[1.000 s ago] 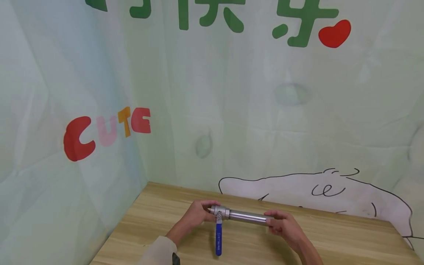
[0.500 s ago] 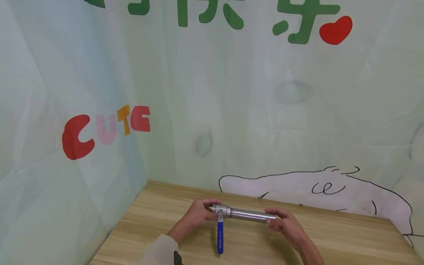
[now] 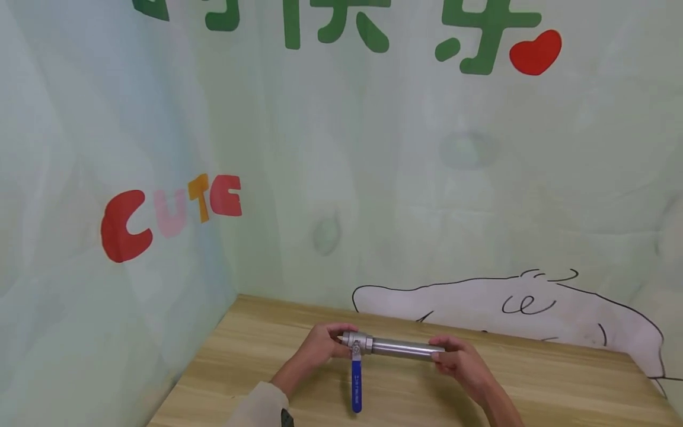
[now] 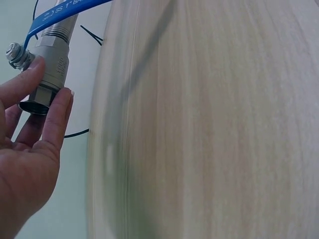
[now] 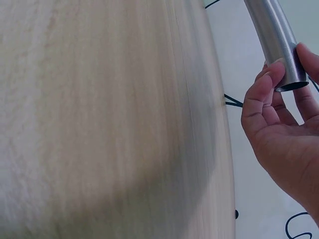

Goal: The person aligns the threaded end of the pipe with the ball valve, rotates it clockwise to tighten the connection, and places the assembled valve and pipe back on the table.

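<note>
A metal ball valve (image 3: 358,340) with a blue lever handle (image 3: 356,385) is joined to a steel pipe (image 3: 405,349). My left hand (image 3: 322,346) grips the valve's free end; in the left wrist view, thumb and fingers surround the valve body (image 4: 52,63), and its round opening faces the palm. Threads show where the pipe enters the valve. My right hand (image 3: 465,363) holds the pipe's other end, and the right wrist view has the fingers around the open pipe end (image 5: 279,47). Valve and pipe are held nearly level above the wooden table, the lever pointing toward me.
The wooden table (image 3: 256,332) has its back edge against a pale printed curtain (image 3: 299,249). Another curtain side (image 3: 64,308) rises along the table's left edge. Shadows of the hands and pipe fall on the tabletop.
Both hands keep their hold on the valve and pipe, which have shifted very slightly to the right in view. The head view also tilts a little.
</note>
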Motion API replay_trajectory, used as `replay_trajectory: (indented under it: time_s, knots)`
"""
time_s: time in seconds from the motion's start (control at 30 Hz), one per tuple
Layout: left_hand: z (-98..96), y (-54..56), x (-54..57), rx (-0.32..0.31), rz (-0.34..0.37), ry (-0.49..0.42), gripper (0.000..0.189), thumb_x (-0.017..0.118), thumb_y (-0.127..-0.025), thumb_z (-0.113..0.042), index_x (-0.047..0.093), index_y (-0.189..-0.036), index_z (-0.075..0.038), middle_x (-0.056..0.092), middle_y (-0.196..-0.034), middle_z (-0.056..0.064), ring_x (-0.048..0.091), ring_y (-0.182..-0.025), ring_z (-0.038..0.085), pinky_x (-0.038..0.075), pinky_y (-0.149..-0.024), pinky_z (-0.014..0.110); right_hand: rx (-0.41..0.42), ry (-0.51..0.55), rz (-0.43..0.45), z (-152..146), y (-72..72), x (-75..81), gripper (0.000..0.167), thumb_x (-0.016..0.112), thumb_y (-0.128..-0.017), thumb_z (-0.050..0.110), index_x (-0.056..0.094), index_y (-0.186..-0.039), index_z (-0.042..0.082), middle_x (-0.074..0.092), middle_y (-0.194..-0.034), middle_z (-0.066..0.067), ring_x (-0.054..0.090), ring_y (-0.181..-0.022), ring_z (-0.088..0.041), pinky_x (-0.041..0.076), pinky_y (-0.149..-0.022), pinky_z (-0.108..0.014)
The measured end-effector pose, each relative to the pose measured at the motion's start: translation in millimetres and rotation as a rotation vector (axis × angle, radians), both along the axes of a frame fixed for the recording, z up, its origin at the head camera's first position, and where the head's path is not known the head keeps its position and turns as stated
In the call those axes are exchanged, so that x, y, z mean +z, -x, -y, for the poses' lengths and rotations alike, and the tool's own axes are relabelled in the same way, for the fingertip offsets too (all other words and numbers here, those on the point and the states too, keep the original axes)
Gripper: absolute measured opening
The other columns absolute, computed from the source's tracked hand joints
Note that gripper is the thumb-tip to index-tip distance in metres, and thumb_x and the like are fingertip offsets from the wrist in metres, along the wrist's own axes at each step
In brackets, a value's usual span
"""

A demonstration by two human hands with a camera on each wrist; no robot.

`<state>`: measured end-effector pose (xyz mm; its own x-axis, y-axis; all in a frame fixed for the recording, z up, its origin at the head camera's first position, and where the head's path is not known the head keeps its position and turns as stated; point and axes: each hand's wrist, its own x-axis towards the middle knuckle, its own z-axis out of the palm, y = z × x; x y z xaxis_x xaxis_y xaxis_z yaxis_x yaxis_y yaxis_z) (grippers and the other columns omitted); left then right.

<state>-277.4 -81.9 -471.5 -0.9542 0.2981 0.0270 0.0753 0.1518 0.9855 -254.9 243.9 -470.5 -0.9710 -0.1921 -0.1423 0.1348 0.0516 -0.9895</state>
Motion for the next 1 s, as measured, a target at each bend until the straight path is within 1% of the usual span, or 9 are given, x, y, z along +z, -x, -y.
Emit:
replay_trajectory:
  time_s: [0.1,0.23,0.43,0.47,0.53,0.7,0.83,1.0]
  knots:
    - [-1.8,1.3,-2.9,-0.006,-0.009,-0.009,0.049,0.079,-0.066,0.008,0.069,-0.114,-0.002,0.068,-0.104,0.011,0.062,-0.088,0.020,0.056,-0.076,0.033,-0.013,-0.015,0.024,-2.0,0.6,0.1,0.038,0.065,-0.088,0.011,0.055,-0.121,-0.007,0.060,-0.105,-0.011,0.057,-0.083,-0.021,0.052,-0.072,-0.031]
    - [-3.2,3.5,-3.1,0.007,0.003,-0.004,0.050,0.079,-0.066,0.007,0.069,-0.114,-0.002,0.069,-0.103,0.010,0.062,-0.089,0.020,0.055,-0.078,0.033,-0.008,-0.046,0.026,-3.2,1.9,-0.2,0.045,0.063,-0.092,0.020,0.052,-0.124,-0.010,0.061,-0.101,-0.010,0.057,-0.082,-0.020,0.052,-0.073,-0.032]
    - [-4.5,4.3,-1.8,0.015,0.020,0.003,0.050,0.079,-0.066,0.008,0.070,-0.114,-0.003,0.069,-0.104,0.009,0.062,-0.091,0.022,0.055,-0.083,0.041,-0.026,-0.064,0.026,-3.5,2.5,-0.1,0.047,0.062,-0.094,0.023,0.053,-0.125,-0.011,0.060,-0.103,-0.010,0.056,-0.085,-0.020,0.052,-0.076,-0.033]
    - [-4.3,4.2,-1.7,0.015,0.022,0.000,0.050,0.078,-0.065,0.008,0.070,-0.113,-0.004,0.069,-0.104,0.010,0.062,-0.091,0.023,0.055,-0.084,0.042,-0.026,-0.066,0.029,-3.2,2.5,0.5,0.047,0.062,-0.093,0.022,0.053,-0.126,-0.011,0.060,-0.104,-0.010,0.056,-0.087,-0.020,0.052,-0.077,-0.033]
    - [-3.5,4.0,-1.7,0.015,0.024,-0.005,0.050,0.078,-0.066,0.009,0.071,-0.113,-0.005,0.068,-0.105,0.011,0.062,-0.092,0.024,0.055,-0.084,0.041,-0.016,-0.066,0.026,-3.0,2.1,1.3,0.047,0.064,-0.092,0.020,0.054,-0.126,-0.010,0.060,-0.109,-0.013,0.057,-0.090,-0.021,0.052,-0.079,-0.033]
    - [-1.6,3.9,-0.9,0.008,0.032,-0.003,0.049,0.077,-0.066,0.010,0.070,-0.113,-0.004,0.067,-0.106,0.011,0.062,-0.091,0.023,0.056,-0.083,0.039,-0.017,-0.037,-0.001,-2.0,0.1,1.1,0.041,0.067,-0.085,0.006,0.056,-0.122,-0.007,0.054,-0.122,-0.019,0.059,-0.092,-0.020,0.053,-0.080,-0.031]
    - [-2.2,3.2,0.4,0.008,0.021,0.012,0.049,0.078,-0.066,0.009,0.071,-0.112,-0.005,0.068,-0.106,0.010,0.062,-0.090,0.023,0.056,-0.082,0.037,-0.022,-0.029,-0.022,-2.7,-0.2,-0.7,0.040,0.067,-0.080,0.000,0.055,-0.117,-0.007,0.055,-0.117,-0.015,0.060,-0.087,-0.020,0.053,-0.077,-0.030]
    - [-1.8,3.1,0.6,0.024,0.010,0.020,0.050,0.078,-0.064,0.009,0.072,-0.111,-0.006,0.068,-0.106,0.011,0.062,-0.091,0.024,0.055,-0.078,0.031,-0.007,-0.021,-0.016,-4.1,2.2,-1.4,0.041,0.065,-0.081,0.000,0.053,-0.119,-0.010,0.056,-0.114,-0.015,0.060,-0.087,-0.020,0.053,-0.078,-0.031]
